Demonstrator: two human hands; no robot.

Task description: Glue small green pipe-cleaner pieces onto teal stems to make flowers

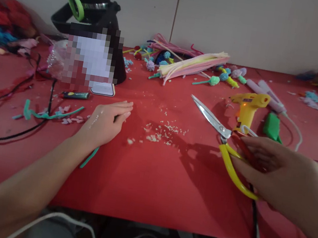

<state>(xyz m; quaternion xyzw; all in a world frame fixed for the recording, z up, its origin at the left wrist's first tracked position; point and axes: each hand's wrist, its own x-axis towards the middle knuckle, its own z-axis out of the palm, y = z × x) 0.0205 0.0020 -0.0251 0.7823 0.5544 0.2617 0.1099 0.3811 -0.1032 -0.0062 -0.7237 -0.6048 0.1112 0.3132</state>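
My left hand (104,123) lies on the red tabletop with its fingers stretched forward and the thumb alongside. A short teal pipe cleaner (89,157) pokes out from beneath its wrist; whether the hand touches more of it is hidden. My right hand (285,172) grips a pair of scissors (224,134) by the handles, one yellow and one red. The blades are together and point up and left, above the table. Pale clippings (164,131) are scattered on the tabletop between my two hands.
Beyond the scissors stands a yellow glue gun (247,109), with a green block (272,126) beside it. Pipe cleaners (194,66) lie heaped at the back. A large black bottle (117,47) rises at back left. A black cord (5,142) loops on the left.
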